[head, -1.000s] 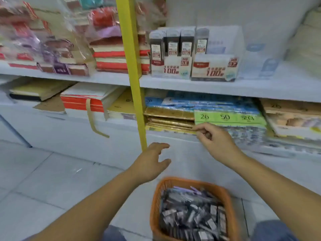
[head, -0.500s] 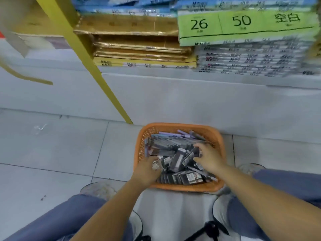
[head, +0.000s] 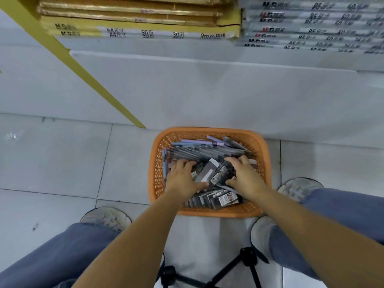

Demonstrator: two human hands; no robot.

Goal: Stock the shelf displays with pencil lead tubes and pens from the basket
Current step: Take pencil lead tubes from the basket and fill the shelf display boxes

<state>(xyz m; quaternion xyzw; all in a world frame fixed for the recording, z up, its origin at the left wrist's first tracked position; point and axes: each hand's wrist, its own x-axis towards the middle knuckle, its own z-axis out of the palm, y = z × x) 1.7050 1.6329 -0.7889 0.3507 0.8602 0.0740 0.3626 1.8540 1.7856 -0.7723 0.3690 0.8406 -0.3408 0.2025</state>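
An orange plastic basket stands on the floor between my feet, below the shelf. It is heaped with dark pencil lead tubes, and several lilac and grey pens lie along its far side. Both hands are down in the pile. My left hand has its fingers curled over tubes at the left, thumb stretched toward the middle. My right hand digs into the tubes at the right, with fingers and thumb curled round some of them. The shelf displays are out of view.
A white shelf base rises just behind the basket. Stacked notebook packs lie on the lowest shelf above it. A yellow post slants down to the floor left of the basket. My shoes flank the basket; black tripod legs stand below.
My hands came down from the shelf front into the basket. They now sit deeper in the tube pile, and my view has tilted down toward the floor.
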